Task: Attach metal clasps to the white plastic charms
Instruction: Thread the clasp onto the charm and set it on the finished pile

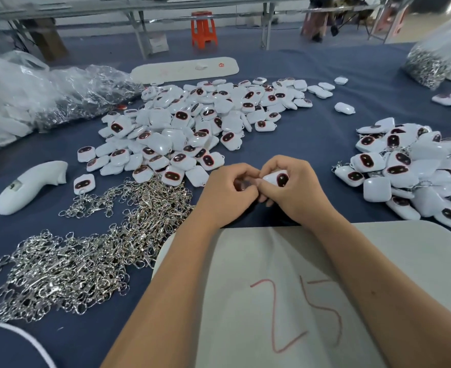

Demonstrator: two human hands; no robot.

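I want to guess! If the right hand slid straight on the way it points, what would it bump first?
Probably the left hand: the right hand, holding a white charm, points left, fingers already touching it.

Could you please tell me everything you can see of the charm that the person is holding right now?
The held charm is a small rounded square of glossy white plastic with a dark oval face panel edged in red, facing up towards the camera. It is lifted above the blue cloth, between the loose charm pile and the pile on the right. The right hand curls round it from behind and hides its far side; the left hand pinches at its left edge, where the grip conceals any clasp.
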